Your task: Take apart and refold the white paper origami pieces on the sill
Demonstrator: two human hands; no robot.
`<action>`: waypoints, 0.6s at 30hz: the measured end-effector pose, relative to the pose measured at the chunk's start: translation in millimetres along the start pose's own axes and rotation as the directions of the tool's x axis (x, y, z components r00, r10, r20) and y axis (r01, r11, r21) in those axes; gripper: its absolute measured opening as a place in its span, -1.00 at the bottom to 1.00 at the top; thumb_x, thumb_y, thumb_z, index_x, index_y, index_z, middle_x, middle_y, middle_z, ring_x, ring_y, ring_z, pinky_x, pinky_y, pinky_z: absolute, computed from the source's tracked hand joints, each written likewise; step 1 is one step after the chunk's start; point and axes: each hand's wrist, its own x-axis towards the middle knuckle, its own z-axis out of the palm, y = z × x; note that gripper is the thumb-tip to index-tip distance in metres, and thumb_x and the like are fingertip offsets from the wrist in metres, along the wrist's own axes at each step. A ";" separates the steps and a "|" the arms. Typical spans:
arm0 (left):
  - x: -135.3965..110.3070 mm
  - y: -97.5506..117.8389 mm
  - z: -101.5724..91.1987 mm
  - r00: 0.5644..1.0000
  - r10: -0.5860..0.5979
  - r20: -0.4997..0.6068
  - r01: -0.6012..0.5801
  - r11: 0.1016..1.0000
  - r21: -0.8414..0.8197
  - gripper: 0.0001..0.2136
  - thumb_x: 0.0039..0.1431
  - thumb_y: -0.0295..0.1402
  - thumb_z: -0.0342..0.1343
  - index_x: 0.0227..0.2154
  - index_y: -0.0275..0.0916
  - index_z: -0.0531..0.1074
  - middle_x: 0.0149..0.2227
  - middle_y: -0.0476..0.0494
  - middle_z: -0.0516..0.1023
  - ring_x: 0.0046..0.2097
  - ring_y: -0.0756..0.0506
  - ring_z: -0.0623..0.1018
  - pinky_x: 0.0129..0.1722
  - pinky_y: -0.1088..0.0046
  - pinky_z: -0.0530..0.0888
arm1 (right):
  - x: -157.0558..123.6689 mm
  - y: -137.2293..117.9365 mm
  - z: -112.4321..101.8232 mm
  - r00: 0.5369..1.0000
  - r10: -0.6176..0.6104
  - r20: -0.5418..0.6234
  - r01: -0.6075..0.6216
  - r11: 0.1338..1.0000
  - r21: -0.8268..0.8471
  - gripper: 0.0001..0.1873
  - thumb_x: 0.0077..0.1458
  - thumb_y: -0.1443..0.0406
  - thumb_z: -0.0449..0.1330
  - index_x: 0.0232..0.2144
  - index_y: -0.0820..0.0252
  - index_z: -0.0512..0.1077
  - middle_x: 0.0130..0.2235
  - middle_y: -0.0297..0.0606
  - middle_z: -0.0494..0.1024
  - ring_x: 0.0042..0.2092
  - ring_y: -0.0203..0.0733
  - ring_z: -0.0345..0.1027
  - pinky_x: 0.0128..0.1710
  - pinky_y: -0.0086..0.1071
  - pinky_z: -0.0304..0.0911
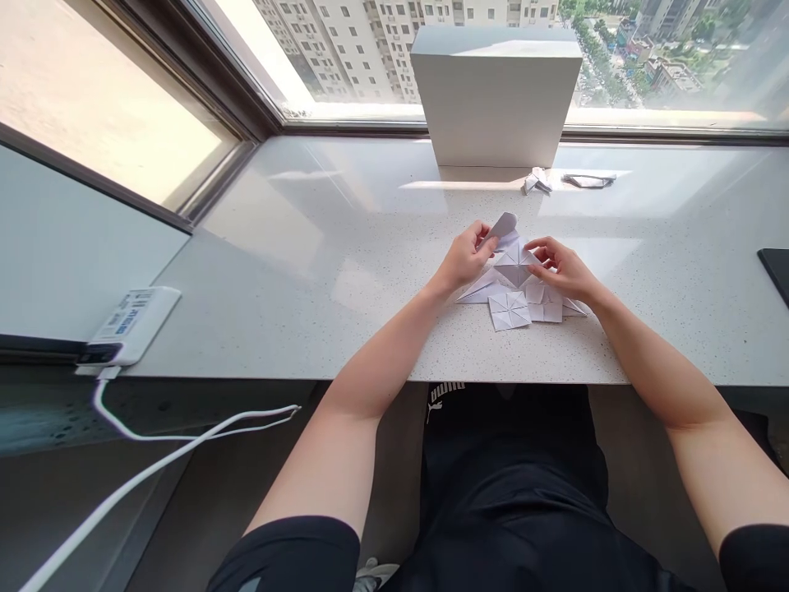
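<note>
My left hand (467, 254) is closed on a folded piece of white paper (505, 225), pinched between thumb and fingers and raised off the counter. Just to its right, my right hand (562, 267) pinches the edge of a creased white paper (519, 265) that shows a diamond shape. Below the hands lies a small square of paper (509, 311) with crossing creases. Beside it rests another folded paper square (546, 306), partly covered by the others. A flat folded paper point (481, 289) sticks out under my left hand.
A tall white box (498, 107) stands by the window behind the hands. Near its base lie a crumpled folded paper (537, 181) and a flat folded piece (588, 181). At left, a white power bank (132, 325) has a white cable (203, 437). A dark flat object (775, 274) lies far right.
</note>
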 end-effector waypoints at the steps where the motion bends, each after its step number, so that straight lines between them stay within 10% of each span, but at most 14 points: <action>1: 1.4 -1.6 0.2 1.000 -0.007 -0.006 0.007 0.999 -0.040 -0.82 0.60 -0.17 0.31 -0.11 -0.10 0.48 -0.09 -0.14 0.71 -0.07 -0.17 0.71 0.02 0.23 0.67 | -0.2 -0.8 -0.7 1.000 0.012 -0.002 -0.012 1.000 0.022 -0.54 0.36 -0.02 0.45 0.19 -0.01 0.62 -0.09 -0.21 0.70 -0.13 -0.02 0.56 -0.03 -0.04 0.56; 10: 9.5 8.6 -1.4 0.973 -0.175 -0.153 0.143 0.970 -0.198 -0.83 0.62 -0.23 0.31 -0.02 -0.10 0.42 0.10 -0.22 0.74 0.00 -0.14 0.81 0.13 0.19 0.75 | 1.8 5.4 -21.9 0.998 0.054 -0.041 -0.055 0.998 -0.028 -0.69 0.21 0.18 0.31 -0.04 0.05 0.73 -0.04 -0.12 0.74 -0.05 0.09 0.59 0.00 0.01 0.56; 18: 10.1 16.9 -0.2 0.955 -0.268 -0.125 0.227 0.935 -0.272 -0.86 0.61 -0.30 0.22 0.03 -0.06 0.35 0.07 -0.20 0.79 0.04 -0.16 0.81 0.11 0.18 0.74 | -0.3 6.6 -23.9 0.982 -0.146 -0.122 0.107 0.954 -0.280 -0.82 0.38 0.17 0.31 -0.23 -0.05 0.73 0.17 -0.06 0.73 0.29 0.39 0.55 0.38 0.49 0.43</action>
